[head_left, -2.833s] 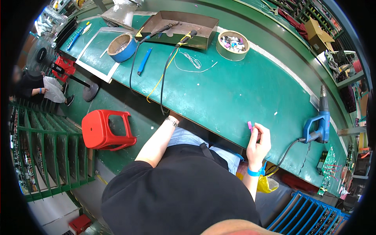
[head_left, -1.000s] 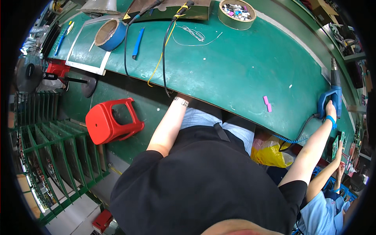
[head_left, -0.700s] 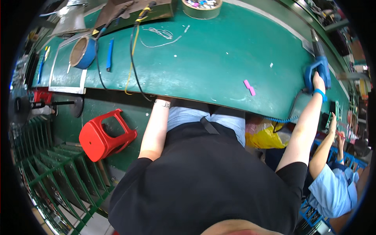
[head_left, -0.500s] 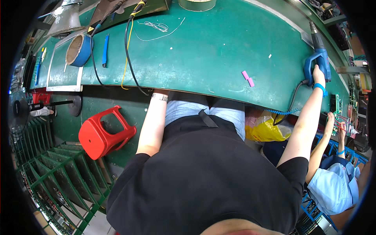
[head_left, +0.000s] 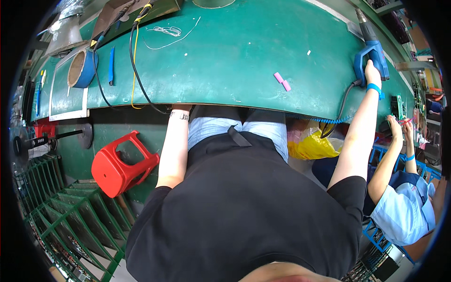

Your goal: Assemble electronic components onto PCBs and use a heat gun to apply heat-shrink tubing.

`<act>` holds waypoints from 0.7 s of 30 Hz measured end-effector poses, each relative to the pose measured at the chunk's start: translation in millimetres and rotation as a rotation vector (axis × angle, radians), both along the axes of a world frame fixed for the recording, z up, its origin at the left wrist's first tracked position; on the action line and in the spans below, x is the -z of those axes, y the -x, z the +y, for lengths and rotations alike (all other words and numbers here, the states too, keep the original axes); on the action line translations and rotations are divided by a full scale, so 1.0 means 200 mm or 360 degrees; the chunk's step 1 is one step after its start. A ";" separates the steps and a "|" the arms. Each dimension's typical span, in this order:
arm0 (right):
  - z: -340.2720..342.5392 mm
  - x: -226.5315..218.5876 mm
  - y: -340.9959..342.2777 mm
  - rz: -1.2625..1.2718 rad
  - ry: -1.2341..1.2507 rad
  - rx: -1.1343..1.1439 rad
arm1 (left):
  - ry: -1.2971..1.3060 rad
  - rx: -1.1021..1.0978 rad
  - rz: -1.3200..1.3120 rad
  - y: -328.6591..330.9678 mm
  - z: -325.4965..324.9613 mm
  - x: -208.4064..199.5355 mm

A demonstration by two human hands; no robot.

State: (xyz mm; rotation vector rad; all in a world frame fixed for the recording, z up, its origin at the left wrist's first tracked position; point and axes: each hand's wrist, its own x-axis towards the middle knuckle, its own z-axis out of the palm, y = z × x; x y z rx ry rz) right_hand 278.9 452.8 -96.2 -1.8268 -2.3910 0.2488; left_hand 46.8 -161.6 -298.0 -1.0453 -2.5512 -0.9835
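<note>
At the right end of the green bench, my right hand (head_left: 372, 74) is closed around the handle of a blue heat gun (head_left: 374, 49). The gun's metal nozzle points to the far side, and its black cord (head_left: 345, 101) drops over the front edge. A blue band circles my right wrist. My left hand (head_left: 182, 107) reaches under the bench's front edge beside my thigh, so its fingers are hidden. Two small pink blocks (head_left: 282, 82) lie on the bench between my arms. A coil of thin white wire (head_left: 165, 31) rests farther back.
Left on the bench are a blue tape roll (head_left: 81, 68), a blue pen-like tool (head_left: 111, 66) and hanging cables (head_left: 136, 61). A red stool (head_left: 112, 169) and green racks (head_left: 70, 221) stand at left. At right, a co-worker (head_left: 401, 207) handles a small part. A yellow bag (head_left: 315, 144) sits below.
The whole view has shifted slightly, moving the bench items left and up in the picture. My right hand keeps its hold on the heat gun; the co-worker's hands have moved a little.
</note>
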 end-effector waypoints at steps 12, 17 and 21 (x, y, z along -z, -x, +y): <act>-0.43 -0.16 0.02 0.0296 -0.0184 0.0182 | -0.0795 0.0289 -0.1198 -0.05 -0.06 0.00; -0.63 -0.25 -0.17 0.0824 -0.0636 -0.0376 | -0.1097 0.0045 -0.1618 -0.06 0.05 -0.04; -1.05 -0.30 -0.14 0.1298 -0.0398 -0.0647 | -0.1466 -0.0204 -0.1861 -0.08 0.09 -0.03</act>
